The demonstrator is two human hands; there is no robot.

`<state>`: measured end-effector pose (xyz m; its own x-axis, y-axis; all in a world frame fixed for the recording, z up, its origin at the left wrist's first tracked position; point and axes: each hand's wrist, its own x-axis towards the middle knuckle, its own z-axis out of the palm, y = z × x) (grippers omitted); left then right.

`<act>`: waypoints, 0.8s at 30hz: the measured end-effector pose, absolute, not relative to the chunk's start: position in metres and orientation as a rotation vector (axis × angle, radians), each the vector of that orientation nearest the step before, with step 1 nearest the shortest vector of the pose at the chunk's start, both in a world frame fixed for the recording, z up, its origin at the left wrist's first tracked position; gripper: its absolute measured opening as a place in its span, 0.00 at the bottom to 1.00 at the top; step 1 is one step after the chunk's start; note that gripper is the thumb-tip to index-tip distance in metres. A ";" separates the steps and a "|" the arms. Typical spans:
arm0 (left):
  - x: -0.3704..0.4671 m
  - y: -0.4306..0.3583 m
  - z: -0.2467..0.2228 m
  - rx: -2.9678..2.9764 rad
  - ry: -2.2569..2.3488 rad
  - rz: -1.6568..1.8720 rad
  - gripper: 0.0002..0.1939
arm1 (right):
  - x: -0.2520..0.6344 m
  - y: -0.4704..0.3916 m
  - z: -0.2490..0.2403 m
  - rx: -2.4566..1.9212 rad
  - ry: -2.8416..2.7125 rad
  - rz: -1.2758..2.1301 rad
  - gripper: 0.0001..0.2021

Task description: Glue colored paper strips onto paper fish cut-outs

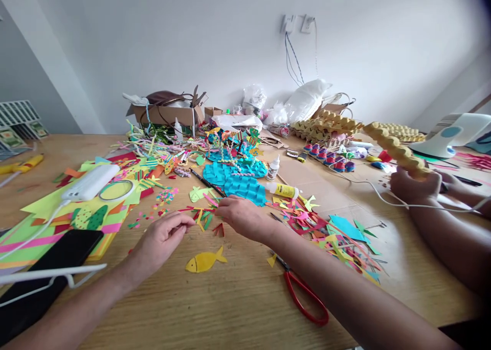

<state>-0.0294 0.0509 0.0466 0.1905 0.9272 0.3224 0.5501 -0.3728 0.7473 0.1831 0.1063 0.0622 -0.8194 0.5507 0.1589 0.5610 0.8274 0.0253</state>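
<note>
My left hand (159,242) hovers low over the table, thumb and fingers pressed together; anything between them is too small to make out. Facing it, my right hand (245,216) reaches in with bent fingers, their tips at a small pile of narrow coloured paper strips (207,219). What those fingertips hold is hidden. Below both hands lies a yellow paper fish (203,261) with a drawn eye and gill line. Red-handled scissors (305,296) rest under my right forearm. Just beyond my right hand is blue-painted egg-carton material (243,186).
Paper scraps (326,232) spread at right, near a yellow-labelled glue bottle (283,190). Coloured sheets (115,227), a white power strip (90,181), a tape roll (116,190) and a black phone (57,258) lie left. At right, another person's hands (416,186) hold an egg carton (397,148).
</note>
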 end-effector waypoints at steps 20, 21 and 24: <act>-0.026 0.049 0.003 1.472 1.312 1.118 0.11 | 0.153 0.134 0.039 -0.894 -2.951 -0.039 0.07; -0.026 0.049 0.004 1.458 1.310 1.122 0.11 | 0.154 0.135 0.040 -0.905 -2.939 0.007 0.07; -0.025 0.048 0.008 1.430 1.303 1.130 0.11 | 0.159 0.136 0.043 -0.948 -2.873 0.184 0.09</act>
